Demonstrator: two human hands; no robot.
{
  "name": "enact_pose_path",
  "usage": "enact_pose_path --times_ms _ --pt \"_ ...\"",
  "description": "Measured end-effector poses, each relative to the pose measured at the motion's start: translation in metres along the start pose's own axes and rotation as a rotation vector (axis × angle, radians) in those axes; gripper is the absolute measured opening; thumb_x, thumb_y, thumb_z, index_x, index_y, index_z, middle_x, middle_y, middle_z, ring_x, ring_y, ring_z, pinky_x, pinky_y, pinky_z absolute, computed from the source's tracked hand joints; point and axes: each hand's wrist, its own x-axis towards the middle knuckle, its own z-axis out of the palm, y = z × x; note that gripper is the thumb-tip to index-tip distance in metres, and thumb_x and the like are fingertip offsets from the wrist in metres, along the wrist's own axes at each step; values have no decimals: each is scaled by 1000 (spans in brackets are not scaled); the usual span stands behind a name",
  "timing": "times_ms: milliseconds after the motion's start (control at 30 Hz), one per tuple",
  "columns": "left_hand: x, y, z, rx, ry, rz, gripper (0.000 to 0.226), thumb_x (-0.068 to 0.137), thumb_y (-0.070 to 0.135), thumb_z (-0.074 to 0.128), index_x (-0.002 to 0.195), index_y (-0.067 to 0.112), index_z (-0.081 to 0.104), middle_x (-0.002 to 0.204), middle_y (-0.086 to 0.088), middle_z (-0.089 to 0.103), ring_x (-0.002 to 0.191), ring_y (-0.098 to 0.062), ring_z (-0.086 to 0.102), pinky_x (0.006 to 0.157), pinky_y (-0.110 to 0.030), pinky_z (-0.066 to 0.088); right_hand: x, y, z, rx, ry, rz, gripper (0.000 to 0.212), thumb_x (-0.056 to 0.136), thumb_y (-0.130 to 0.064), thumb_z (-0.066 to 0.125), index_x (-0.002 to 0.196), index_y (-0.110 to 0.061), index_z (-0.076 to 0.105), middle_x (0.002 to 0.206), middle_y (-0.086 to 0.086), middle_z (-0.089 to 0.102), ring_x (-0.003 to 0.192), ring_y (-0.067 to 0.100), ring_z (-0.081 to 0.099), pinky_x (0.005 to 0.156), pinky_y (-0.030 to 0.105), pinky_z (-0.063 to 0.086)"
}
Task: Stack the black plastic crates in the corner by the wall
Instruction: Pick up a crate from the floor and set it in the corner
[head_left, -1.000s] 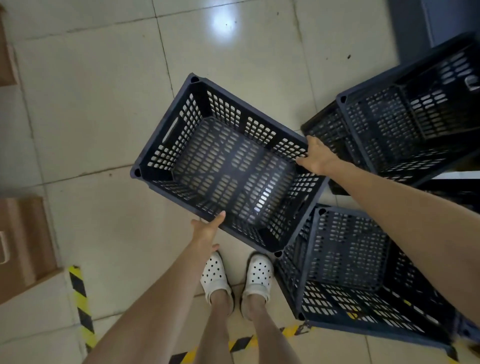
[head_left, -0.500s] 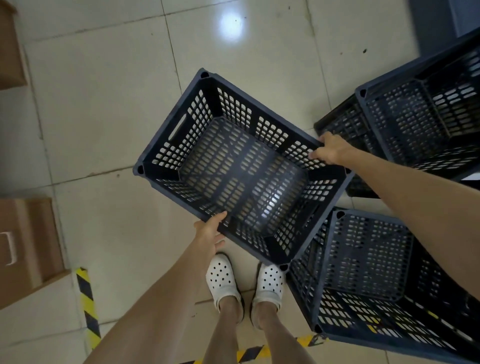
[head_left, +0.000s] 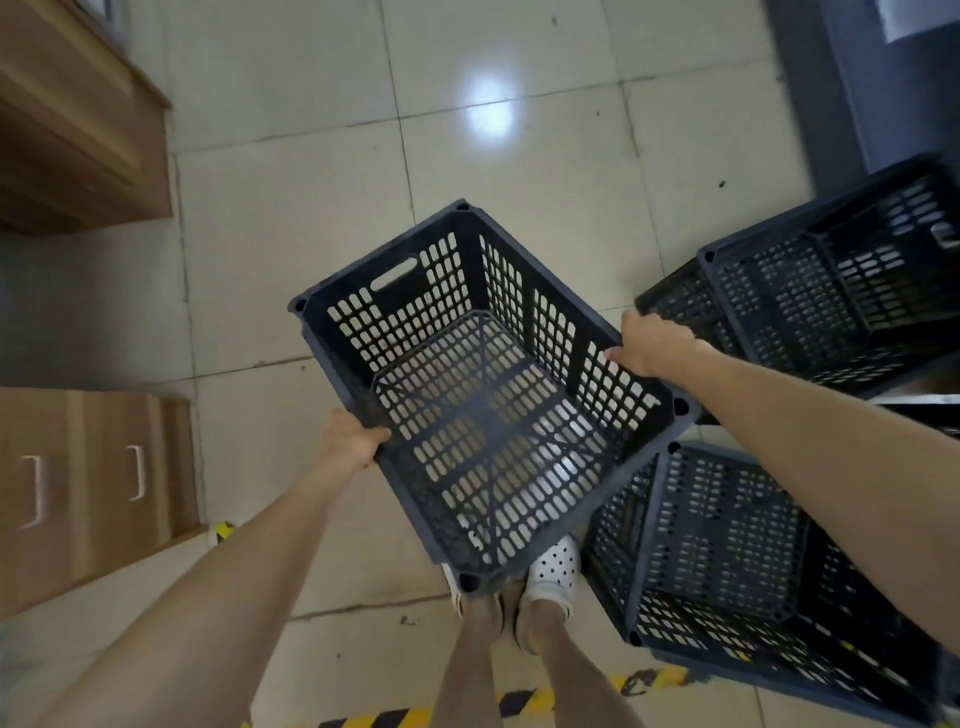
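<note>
**Q:** Above a pale tiled floor (head_left: 545, 171), what is the person holding?

**A:** An empty black slatted crate (head_left: 483, 400), held in the air and tilted. The left hand (head_left: 350, 441) has its fingers curled over one long rim, near the body. The right hand (head_left: 652, 345) grips the opposite rim, fingers wrapped over it.

**Q:** Where are the other crates?

**A:** To the right. A near crate (head_left: 727, 551) sits on the floor just beside the held one, and a far stack (head_left: 821, 291) stands by a dark wall (head_left: 831, 78).

**Q:** What could go wrong?

**A:** The low corner hangs over the person's white shoes (head_left: 553, 574), so a slipping grip could drop it on the feet. Swinging right, it could knock the near crate. Set down askew, it may jam rather than nest. Wooden drawers (head_left: 88, 483) stand well apart on the left.
</note>
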Motion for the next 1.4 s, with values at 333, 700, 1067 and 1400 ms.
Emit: enact_pose_path --times_ms 333,700,1067,1400 --pt "-128 0 -98 166 -31 132 11 89 -1 59 92 9 53 96 -13 57 77 -25 57 51 -23 52 -170 -9 -56 -94 -159 -33 41 99 -34 49 128 -6 54 122 12 62 108 30 61 86 38 49" --pt "-259 -60 -142 292 61 183 39 84 23 69 117 5 60 114 -13 66 101 -29 64 87 -46 57 -293 6 -74 -75 -227 -104 44 99 -36 49 126 -2 56 111 16 69 91 31 69 88 38 55" --pt "-372 -165 -123 154 194 73 27 84 16 65 109 7 60 106 -9 67 89 -24 65 83 -40 58 -376 4 -44 -191 -321 -227 38 99 -25 46 127 0 55 106 18 72 81 30 75 84 42 59" --pt "-436 -339 -119 -269 290 -164 48 92 7 60 138 4 47 136 -18 54 119 -28 55 89 -32 45 -448 -106 26 -486 -346 -424 39 101 -20 46 132 5 49 110 21 70 76 28 74 77 42 60"
